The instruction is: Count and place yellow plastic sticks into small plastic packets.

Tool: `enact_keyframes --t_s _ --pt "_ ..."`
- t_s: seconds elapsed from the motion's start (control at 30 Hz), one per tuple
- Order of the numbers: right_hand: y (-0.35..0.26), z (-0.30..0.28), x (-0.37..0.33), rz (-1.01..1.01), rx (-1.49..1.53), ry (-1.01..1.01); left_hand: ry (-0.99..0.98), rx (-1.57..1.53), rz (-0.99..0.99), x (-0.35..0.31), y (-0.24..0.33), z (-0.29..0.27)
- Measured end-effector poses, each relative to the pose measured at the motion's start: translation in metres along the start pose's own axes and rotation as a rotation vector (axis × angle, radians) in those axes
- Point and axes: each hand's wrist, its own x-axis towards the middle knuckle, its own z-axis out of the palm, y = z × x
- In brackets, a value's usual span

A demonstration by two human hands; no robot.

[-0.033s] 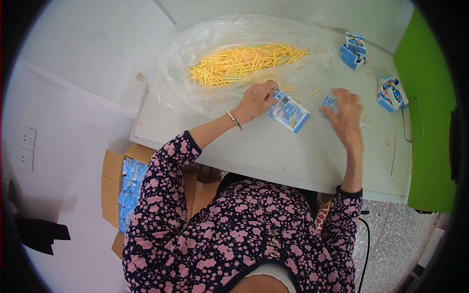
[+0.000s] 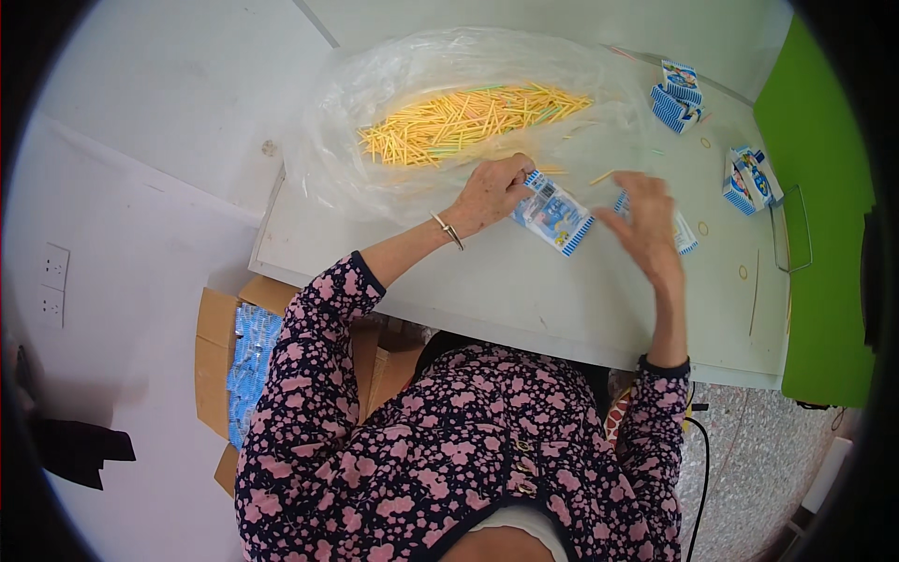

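Note:
My left hand (image 2: 489,195), a metal bangle at its wrist, pinches the upper left corner of a blue-and-white printed packet (image 2: 557,220) over the table. To the right, my right hand (image 2: 646,225) hovers with thumb and fingers apart, slightly blurred, and nothing shows in its grasp. Partly covered by that hand, another blue-and-white packet (image 2: 686,234) lies on the table. Beyond my left hand, many thin yellow, orange and green sticks (image 2: 468,122) lie in a large clear plastic bag (image 2: 337,122). A loose stick (image 2: 601,177) rests near the right hand.
Bundled blue-and-white packets (image 2: 676,98) stand at the far right, with another bundle (image 2: 751,180) nearer. Rubber bands (image 2: 743,273) lie on the white table (image 2: 468,290). A green panel (image 2: 824,215) borders the right side. Below left, a cardboard box (image 2: 215,323) holds blue packets.
My right hand has shifted slightly left, baring more of the packet on its right. The packet in my left hand has tilted a little; the left hand is nearly still.

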Motion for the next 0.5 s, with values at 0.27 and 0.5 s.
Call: enact_keyframes --t_s 0.27,0.5 --pt "-0.023 0.043 0.012 0.113 0.288 -0.172 0.011 0.000 0.035 -0.004 0.005 -0.015" --pt "-0.024 0.046 0.014 -0.114 0.287 0.193 0.164 -0.011 0.132 0.003 0.010 -0.015"
